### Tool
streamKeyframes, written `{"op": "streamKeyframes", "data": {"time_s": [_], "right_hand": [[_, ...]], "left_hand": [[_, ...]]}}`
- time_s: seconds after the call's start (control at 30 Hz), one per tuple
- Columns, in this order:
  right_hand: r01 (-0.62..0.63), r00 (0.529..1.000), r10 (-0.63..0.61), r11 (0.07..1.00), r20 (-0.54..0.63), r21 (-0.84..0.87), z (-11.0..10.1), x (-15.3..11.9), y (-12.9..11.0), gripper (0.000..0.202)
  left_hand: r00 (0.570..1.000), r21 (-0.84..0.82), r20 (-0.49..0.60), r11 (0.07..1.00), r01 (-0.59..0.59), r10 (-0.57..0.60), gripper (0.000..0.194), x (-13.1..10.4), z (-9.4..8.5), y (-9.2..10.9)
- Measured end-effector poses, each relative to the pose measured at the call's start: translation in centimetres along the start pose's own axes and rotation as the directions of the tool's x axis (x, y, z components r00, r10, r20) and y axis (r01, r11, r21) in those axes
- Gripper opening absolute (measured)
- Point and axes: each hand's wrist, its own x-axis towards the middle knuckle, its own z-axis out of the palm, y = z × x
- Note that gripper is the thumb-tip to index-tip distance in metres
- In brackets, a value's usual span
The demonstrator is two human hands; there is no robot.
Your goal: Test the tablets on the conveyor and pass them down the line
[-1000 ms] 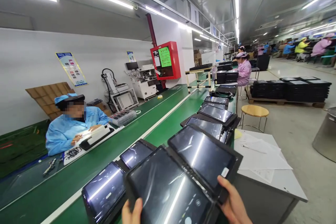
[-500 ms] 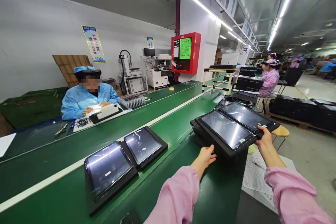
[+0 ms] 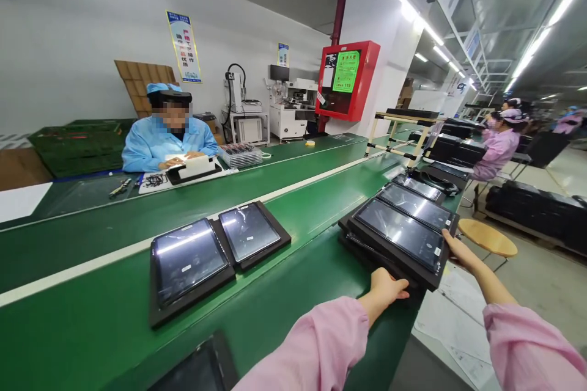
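My right hand (image 3: 458, 249) grips the near right edge of a black tray (image 3: 426, 275) that bears two tablets with glossy dark screens, the nearer tablet (image 3: 398, 231) and the farther tablet (image 3: 416, 204). This tray lies slightly skewed over another black tray (image 3: 373, 252) at the bench edge. At the near corner of that lower tray is my left hand (image 3: 387, 287), its fingers closed at the edge; the fingertips are partly hidden. To the left, one more tray (image 3: 160, 317) holds a large tablet (image 3: 190, 261) and a smaller-looking tablet (image 3: 250, 232).
Part of a dark tablet (image 3: 192, 372) shows at the bottom edge. Papers (image 3: 454, 311) lie below the bench beside a round stool (image 3: 487, 237). A pipe-frame rack (image 3: 398, 134) stands farther along the green bench (image 3: 312, 269). Across it sits a co-worker in blue (image 3: 169, 140).
The tray in my right hand has come down and levelled onto the stack. My left hand has moved right to the stack's near corner, its fingers closing. The view has shifted.
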Motion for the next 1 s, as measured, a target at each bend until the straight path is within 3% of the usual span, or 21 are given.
{"op": "streamKeyframes", "data": {"time_s": [0.1, 0.17, 0.23, 0.3, 0.37, 0.43, 0.53, 0.6, 0.67, 0.8, 1.0], "right_hand": [[-0.051, 0.995, 0.056, 0.997, 0.088, -0.056, -0.5, -0.5, 0.9, 0.056], [0.005, 0.999, -0.001, 0.997, 0.054, -0.081, -0.9, -1.8, 1.1, 0.07], [0.112, 0.993, -0.115, 0.988, -0.016, -0.106, -1.1, -3.9, 1.2, 0.091], [0.28, 0.957, -0.289, 0.947, -0.034, -0.156, -1.0, -6.9, 1.3, 0.112], [0.458, 0.884, -0.467, 0.857, 0.017, -0.237, -0.6, -10.0, 1.5, 0.127], [0.553, 0.826, -0.558, 0.78, 0.074, -0.292, 0.2, -12.8, 2.0, 0.137], [0.508, 0.857, -0.515, 0.842, 0.009, -0.184, 1.6, -15.7, 3.1, 0.151], [0.429, 0.899, -0.429, 0.903, -0.088, -0.02, 2.6, -17.2, 3.8, 0.16], [0.316, 0.947, -0.302, 0.936, -0.11, 0.155, 3.8, -18.7, 4.3, 0.166], [0.18, 0.983, -0.158, 0.929, -0.092, 0.322, 6.0, -21.2, 4.5, 0.154], [0.126, 0.964, -0.078, 0.975, -0.254, 0.181, 6.7, -21.3, 4.7, 0.124]], "left_hand": [[0.996, 0.101, 0.088, 0.994, -0.036, 0.027, 0.017, -0.2, 0.5, -0.1], [0.993, 0.171, 0.102, 0.982, -0.076, 0.059, 0.024, 0.0, -0.5, 0.2], [0.991, 0.216, 0.056, 0.968, -0.127, 0.118, 0.023, 0.6, -2.5, 0.8], [0.977, 0.236, -0.043, 0.953, -0.191, 0.207, 0.024, 1.2, -5.3, 1.5], [0.943, 0.247, -0.139, 0.932, -0.264, 0.303, 0.052, 1.9, -8.4, 2.1], [0.906, 0.263, -0.173, 0.904, -0.336, 0.387, 0.086, 2.5, -11.1, 2.7], [0.867, 0.289, -0.126, 0.854, -0.433, 0.482, 0.116, 3.6, -13.8, 3.3], [0.849, 0.295, -0.075, 0.825, -0.483, 0.524, 0.124, 4.5, -14.8, 3.8], [0.835, 0.287, -0.018, 0.803, -0.523, 0.55, 0.125, 5.5, -15.3, 4.2], [0.803, 0.262, 0.072, 0.766, -0.588, 0.592, 0.115, 7.2, -15.7, 4.7], [0.783, 0.269, 0.019, 0.751, -0.603, 0.622, 0.07, 9.7, -15.4, 4.1]]}}
